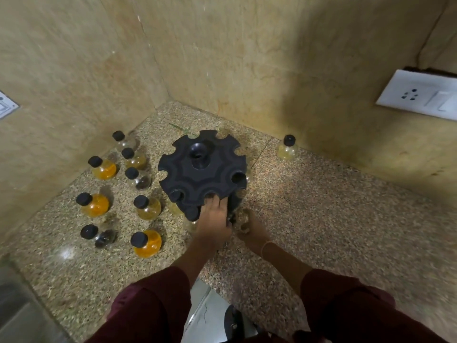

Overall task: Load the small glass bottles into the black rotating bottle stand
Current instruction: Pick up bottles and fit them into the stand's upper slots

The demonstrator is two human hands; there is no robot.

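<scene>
The black rotating bottle stand (202,169) stands on the speckled stone counter (321,219), near the corner of two walls. Black caps of loaded bottles (237,178) sit in some of its front and right notches. My left hand (214,219) grips the front edge of the stand's top disc. Just to its right, my right hand (251,230) is closed around a small clear glass bottle (243,217), held low against the stand's front right side. Several loose bottles (147,207) with black caps, some filled orange or yellow, stand to the left of the stand.
One capped bottle (287,147) stands alone by the right wall. A white socket plate (420,95) is on that wall, and another plate (6,105) on the left wall. A metal sink edge (22,313) lies at the lower left.
</scene>
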